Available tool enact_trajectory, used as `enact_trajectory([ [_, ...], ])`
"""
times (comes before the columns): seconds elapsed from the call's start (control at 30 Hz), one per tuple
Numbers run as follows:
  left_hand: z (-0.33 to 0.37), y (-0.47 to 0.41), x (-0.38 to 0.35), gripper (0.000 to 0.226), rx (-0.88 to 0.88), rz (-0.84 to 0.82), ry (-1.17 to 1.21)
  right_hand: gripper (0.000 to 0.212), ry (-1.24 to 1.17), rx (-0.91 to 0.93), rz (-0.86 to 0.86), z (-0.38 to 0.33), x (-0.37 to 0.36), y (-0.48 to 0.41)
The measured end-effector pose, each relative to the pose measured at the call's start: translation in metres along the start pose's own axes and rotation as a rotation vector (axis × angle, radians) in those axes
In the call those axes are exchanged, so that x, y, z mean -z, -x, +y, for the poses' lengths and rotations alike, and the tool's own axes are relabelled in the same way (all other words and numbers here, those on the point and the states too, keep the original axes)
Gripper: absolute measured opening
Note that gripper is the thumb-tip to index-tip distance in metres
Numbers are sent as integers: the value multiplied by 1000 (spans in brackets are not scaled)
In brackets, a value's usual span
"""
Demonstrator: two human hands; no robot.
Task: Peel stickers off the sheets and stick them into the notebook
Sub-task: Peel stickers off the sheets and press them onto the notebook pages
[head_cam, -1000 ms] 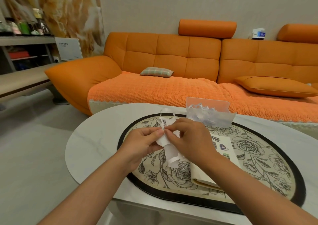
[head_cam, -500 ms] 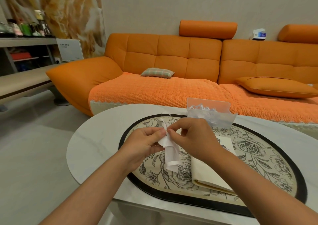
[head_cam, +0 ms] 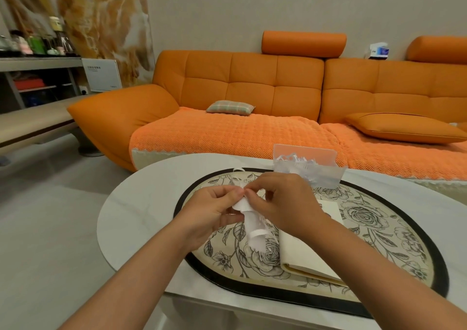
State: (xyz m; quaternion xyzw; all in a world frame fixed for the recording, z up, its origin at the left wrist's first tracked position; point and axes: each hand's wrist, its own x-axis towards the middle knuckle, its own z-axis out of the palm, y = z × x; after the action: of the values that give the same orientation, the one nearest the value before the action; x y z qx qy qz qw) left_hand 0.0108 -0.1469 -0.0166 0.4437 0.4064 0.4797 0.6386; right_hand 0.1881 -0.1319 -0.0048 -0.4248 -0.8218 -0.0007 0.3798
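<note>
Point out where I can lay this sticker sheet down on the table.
Bare tabletop left of the floral mat; also the mat's stretch right of the notebook. Crowded: mat centre, where left hand and right hand pinch the sticker sheet, and the far edge by the clear box.

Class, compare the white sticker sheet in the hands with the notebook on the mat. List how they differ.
The sticker sheet is white; the notebook is cream. The sticker sheet curls and hangs, pinched by the left hand and right hand; the notebook lies flat on the floral mat. Both are over that mat.
</note>
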Motion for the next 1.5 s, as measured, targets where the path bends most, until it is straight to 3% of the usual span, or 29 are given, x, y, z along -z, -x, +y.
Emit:
enact_trajectory([
  [0.1, 0, -1, 1, 15, -62, 24, -51, 9, -220, -197, -8, 1, -1, 0],
  [0.37, -3, -3, 3, 10, -175, 85, -293, 8, -606, -542, -105, -7, 4, -6],
  [0.9, 1, 1, 4, 15, -222, -8, -421, 13, -973, -810, -300, -2, 8, -6],
  [1.13, 2, 5, 4, 17, -215, -32, -416, 16, -1006, -763, -307, 1, 7, -5],
  [1.3, 2, 5, 2, 12, -220, -15, -396, 16, -853, -665, -209, -3, 1, -3],
  [1.4, 1, 2, -2, 9, -292, 94, -402, 21, -674, -558, -131, -9, -2, -3],
  [1.5, 1, -1, -6, 11, -321, 193, -373, 14, -289, -392, -26, -11, -8, 0],
])
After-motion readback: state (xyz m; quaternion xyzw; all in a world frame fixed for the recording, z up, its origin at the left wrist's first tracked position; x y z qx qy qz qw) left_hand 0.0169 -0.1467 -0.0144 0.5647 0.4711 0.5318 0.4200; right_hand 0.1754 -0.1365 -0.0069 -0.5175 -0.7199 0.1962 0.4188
